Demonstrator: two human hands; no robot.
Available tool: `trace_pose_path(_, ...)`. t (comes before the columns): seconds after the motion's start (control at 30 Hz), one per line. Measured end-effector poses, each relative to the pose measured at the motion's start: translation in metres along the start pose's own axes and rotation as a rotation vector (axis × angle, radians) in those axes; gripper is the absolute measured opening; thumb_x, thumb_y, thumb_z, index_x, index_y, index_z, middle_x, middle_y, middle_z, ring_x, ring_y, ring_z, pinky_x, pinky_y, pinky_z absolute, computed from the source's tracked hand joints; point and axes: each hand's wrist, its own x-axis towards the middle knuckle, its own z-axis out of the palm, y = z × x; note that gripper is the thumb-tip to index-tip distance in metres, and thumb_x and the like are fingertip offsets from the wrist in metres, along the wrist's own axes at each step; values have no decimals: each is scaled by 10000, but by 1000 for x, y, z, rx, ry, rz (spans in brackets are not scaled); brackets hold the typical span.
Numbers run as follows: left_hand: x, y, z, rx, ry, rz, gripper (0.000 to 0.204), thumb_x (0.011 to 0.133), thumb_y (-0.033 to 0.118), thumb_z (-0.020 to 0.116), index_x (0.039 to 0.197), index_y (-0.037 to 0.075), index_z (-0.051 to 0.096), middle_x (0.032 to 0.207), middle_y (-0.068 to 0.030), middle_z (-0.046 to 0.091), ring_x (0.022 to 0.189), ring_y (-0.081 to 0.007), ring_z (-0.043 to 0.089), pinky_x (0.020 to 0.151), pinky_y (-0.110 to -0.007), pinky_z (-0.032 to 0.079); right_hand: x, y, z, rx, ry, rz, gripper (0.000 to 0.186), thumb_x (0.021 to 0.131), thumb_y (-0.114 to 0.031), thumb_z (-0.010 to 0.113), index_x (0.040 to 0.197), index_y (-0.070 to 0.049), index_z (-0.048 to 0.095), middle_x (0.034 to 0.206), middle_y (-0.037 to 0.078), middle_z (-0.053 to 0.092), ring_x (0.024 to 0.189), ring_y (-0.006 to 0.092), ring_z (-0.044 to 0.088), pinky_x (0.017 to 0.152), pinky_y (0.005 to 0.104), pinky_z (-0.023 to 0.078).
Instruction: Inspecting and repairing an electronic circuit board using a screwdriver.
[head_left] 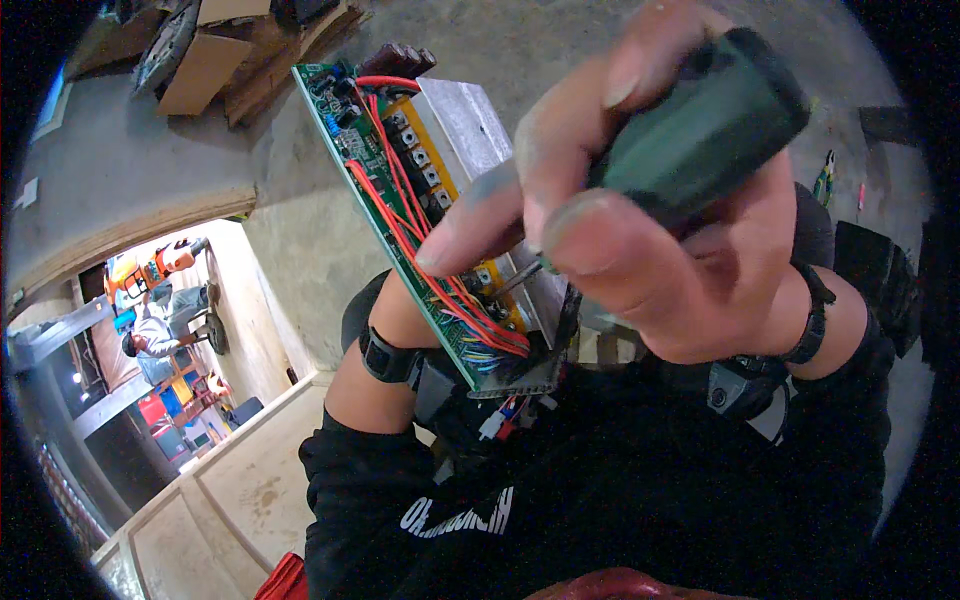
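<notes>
My right hand (670, 260) grips a dark green screwdriver handle (710, 125); its metal shaft (520, 275) angles down-left to the lower part of an electronics board (356, 140). The board is held tilted, with red wire bundles (390, 210), thinner coloured wires, a yellow strip of fastened components (420, 150) and a silver metal heatsink (465, 125). My left hand (400, 310) is behind the board, its fingers hidden. Small white and red connectors (495, 422) dangle below.
Torn cardboard (200, 70) lies at the upper left, pliers (824, 180) at the right. Through an opening at left, another person (160, 335) is near an orange machine (145, 270). A pale panel (210, 520) fills the lower left.
</notes>
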Motion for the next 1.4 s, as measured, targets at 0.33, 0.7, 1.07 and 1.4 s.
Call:
trace_pose_path(0.33,-1,1,5,-180,42,-76,393,974,221,524,1313,25,494,1136,-42,542,1038,-153,524,919,-290,432,0,-2,0,-8,4,14,293,972,-136,576,1179,-60,383,951,68,544,907,251,663,765,347,534)
trace_pose_path(0.7,43,-8,9,-494,65,-64,381,978,204,517,1314,27,487,1126,-40,535,1025,-155,520,918,-289,431,3,-2,2,37,27,80,283,970,-139,582,1167,-56,397,947,60,543,889,225,660,755,331,527)
trace_pose_path(1.07,16,-17,2,-538,-41,-14,371,981,187,510,1316,29,481,1116,-37,528,1012,-156,517,916,-289,430,9,-6,1,84,51,153,274,967,-141,588,1155,-52,411,942,53,543,872,199,657,745,314,520)
trace_pose_path(1.4,-9,-3,3,-73,196,-109,351,929,81,563,1276,41,523,1078,-30,597,958,-158,577,849,-295,483,2,-7,-3,-381,141,19,238,947,-185,632,1071,-48,482,876,7,516,754,83,541,683,254,452)
